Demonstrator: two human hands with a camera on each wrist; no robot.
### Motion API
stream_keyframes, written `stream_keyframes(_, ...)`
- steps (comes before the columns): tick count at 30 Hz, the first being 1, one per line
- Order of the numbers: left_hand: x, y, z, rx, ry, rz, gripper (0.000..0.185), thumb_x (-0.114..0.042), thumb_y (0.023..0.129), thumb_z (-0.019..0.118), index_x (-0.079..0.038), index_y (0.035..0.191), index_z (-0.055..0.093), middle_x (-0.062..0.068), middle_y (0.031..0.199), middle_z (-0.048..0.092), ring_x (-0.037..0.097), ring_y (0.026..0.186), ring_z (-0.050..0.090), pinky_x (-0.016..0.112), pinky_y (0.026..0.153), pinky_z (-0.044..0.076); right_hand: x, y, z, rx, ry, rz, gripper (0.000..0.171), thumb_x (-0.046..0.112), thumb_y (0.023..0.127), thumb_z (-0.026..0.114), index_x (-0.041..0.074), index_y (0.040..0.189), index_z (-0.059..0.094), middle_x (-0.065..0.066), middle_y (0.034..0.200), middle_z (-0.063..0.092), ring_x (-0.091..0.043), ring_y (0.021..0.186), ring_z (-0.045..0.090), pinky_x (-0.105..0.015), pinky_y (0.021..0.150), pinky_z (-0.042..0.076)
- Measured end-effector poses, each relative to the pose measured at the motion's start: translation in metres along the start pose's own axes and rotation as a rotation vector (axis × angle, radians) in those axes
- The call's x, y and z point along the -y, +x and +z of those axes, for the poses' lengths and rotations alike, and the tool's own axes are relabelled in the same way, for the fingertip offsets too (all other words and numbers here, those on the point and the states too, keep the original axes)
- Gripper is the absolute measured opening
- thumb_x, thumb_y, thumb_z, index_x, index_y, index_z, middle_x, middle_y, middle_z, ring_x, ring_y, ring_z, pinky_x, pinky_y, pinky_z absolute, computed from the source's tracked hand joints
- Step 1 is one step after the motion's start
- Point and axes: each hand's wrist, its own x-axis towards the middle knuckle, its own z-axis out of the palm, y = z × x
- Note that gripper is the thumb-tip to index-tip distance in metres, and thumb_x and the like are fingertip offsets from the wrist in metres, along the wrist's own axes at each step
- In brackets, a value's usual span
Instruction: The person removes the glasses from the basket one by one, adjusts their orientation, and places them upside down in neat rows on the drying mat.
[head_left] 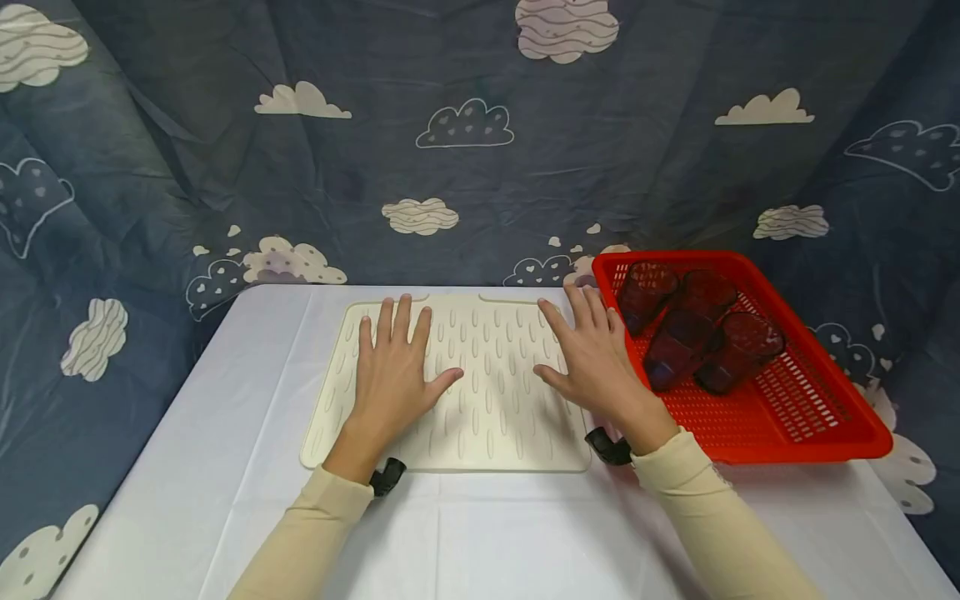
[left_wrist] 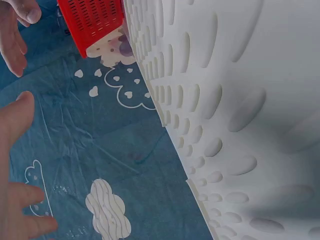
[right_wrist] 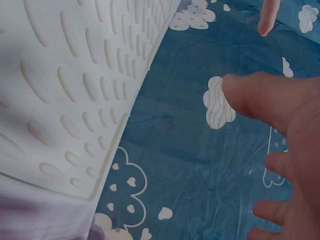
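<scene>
A cream drying mat [head_left: 487,392] lies flat in the middle of the bench [head_left: 225,467], a soft-looking rectangle with rounded corners, a raised lip and rows of short oval ridges across its whole face. Under it the bench wears a smooth, pale cloth with faint fold lines. At the mat's right edge, just beside it, sits a red plastic basket [head_left: 810,408], shallow and rectangular, its walls and floor a fine lattice of slots. Inside it lie four dark red translucent cups [head_left: 697,333], tipped on their sides and crowded together at the far end.

Both hands are down on the mat, palms flat. The left hand [head_left: 393,367] rests on the mat's left half, fingers straight and slightly fanned, thumb stretched out toward the centre; it holds nothing. The right hand [head_left: 592,358] lies on the right half, fingers spread and pointing away from the body, its outer edge close to the basket's near wall; it too grips nothing. Cream sleeves cover both forearms, with a small black clip at each wrist. Behind the bench hangs a wrinkled blue-grey curtain [head_left: 480,167] printed with clouds.
</scene>
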Motion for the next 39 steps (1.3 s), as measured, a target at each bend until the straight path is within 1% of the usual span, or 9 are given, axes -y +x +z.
stream_keyframes(4, 0.000, -0.001, 0.000, -0.037, -0.019, 0.043, 0.086, -0.066, 0.083, 0.065, -0.008, 0.143, 0.048, 0.016, 0.153, 0.044, 0.038, 0.148, 0.031, 0.061, 0.119, 0.025, 0.000, 0.001, -0.002, -0.026, 0.004, -0.012, 0.080, 0.035, 0.078, 0.081, 0.016, 0.147, 0.043, -0.020, 0.158, 0.028, -0.043, 0.147, 0.021, -0.068, 0.112, 0.028)
stream_keyframes(7, 0.000, -0.001, -0.001, -0.100, -0.075, 0.088, 0.078, -0.059, 0.082, 0.072, -0.005, 0.136, 0.054, 0.015, 0.143, 0.054, 0.037, 0.143, 0.040, 0.059, 0.116, 0.032, -0.001, 0.001, -0.006, -0.050, 0.016, -0.033, 0.069, 0.032, 0.081, 0.079, 0.014, 0.141, 0.050, -0.020, 0.153, 0.038, -0.042, 0.145, 0.029, -0.067, 0.110, 0.033)
stream_keyframes(11, 0.001, -0.001, -0.002, -0.180, -0.158, 0.146, 0.067, -0.045, 0.082, 0.078, -0.004, 0.131, 0.058, 0.015, 0.134, 0.061, 0.036, 0.134, 0.050, 0.054, 0.111, 0.039, -0.006, 0.002, -0.015, -0.057, 0.024, -0.067, 0.059, 0.028, 0.082, 0.078, 0.012, 0.135, 0.057, -0.020, 0.149, 0.046, -0.041, 0.142, 0.036, -0.066, 0.105, 0.040)
stream_keyframes(13, 0.001, -0.001, -0.002, -0.195, -0.186, 0.159, 0.063, -0.039, 0.082, 0.079, -0.004, 0.130, 0.059, 0.015, 0.132, 0.062, 0.036, 0.131, 0.053, 0.052, 0.110, 0.042, -0.009, 0.002, -0.020, -0.048, 0.025, -0.079, 0.058, 0.028, 0.082, 0.078, 0.011, 0.135, 0.058, -0.020, 0.148, 0.047, -0.040, 0.141, 0.037, -0.065, 0.103, 0.042)
stream_keyframes(19, -0.001, -0.001, -0.004, -0.147, -0.331, 0.137, 0.056, -0.026, 0.083, 0.080, -0.004, 0.130, 0.060, 0.015, 0.134, 0.061, 0.033, 0.129, 0.056, 0.048, 0.107, 0.047, -0.022, 0.000, -0.030, -0.034, 0.035, -0.112, 0.056, 0.025, 0.081, 0.078, 0.010, 0.132, 0.060, -0.021, 0.145, 0.049, -0.039, 0.136, 0.042, -0.063, 0.097, 0.047)
stream_keyframes(23, -0.004, -0.002, -0.005, -0.092, -0.451, 0.099, 0.054, -0.022, 0.085, 0.078, -0.004, 0.132, 0.059, 0.015, 0.137, 0.060, 0.031, 0.129, 0.057, 0.046, 0.105, 0.050, -0.031, -0.002, -0.036, 0.004, 0.074, -0.103, 0.055, 0.024, 0.081, 0.078, 0.008, 0.131, 0.060, -0.021, 0.145, 0.049, -0.040, 0.135, 0.042, -0.062, 0.105, 0.044)
stream_keyframes(26, -0.008, -0.004, -0.006, -0.076, -0.517, 0.079, 0.052, -0.020, 0.086, 0.076, -0.005, 0.133, 0.059, 0.014, 0.137, 0.061, 0.030, 0.128, 0.058, 0.046, 0.105, 0.050, -0.035, -0.003, -0.041, 0.055, 0.096, -0.072, 0.058, 0.024, 0.081, 0.079, 0.007, 0.133, 0.060, -0.019, 0.147, 0.048, -0.039, 0.136, 0.041, -0.060, 0.110, 0.041)
stream_keyframes(33, -0.021, -0.005, -0.006, -0.047, -0.576, 0.098, 0.049, -0.019, 0.088, 0.073, -0.004, 0.133, 0.059, 0.014, 0.136, 0.062, 0.029, 0.129, 0.058, 0.043, 0.108, 0.048, -0.049, -0.011, -0.058, 0.149, 0.117, -0.025, 0.065, 0.022, 0.080, 0.081, 0.008, 0.139, 0.054, -0.019, 0.147, 0.047, -0.039, 0.136, 0.040, -0.062, 0.107, 0.043)
stream_keyframes(39, -0.027, -0.004, -0.005, -0.027, -0.625, 0.074, 0.049, -0.018, 0.088, 0.074, -0.004, 0.132, 0.060, 0.013, 0.136, 0.062, 0.027, 0.129, 0.058, 0.042, 0.109, 0.047, -0.071, -0.020, -0.071, 0.172, 0.139, -0.014, 0.068, 0.019, 0.082, 0.079, 0.005, 0.142, 0.049, -0.022, 0.146, 0.047, -0.043, 0.134, 0.040, -0.065, 0.107, 0.039)
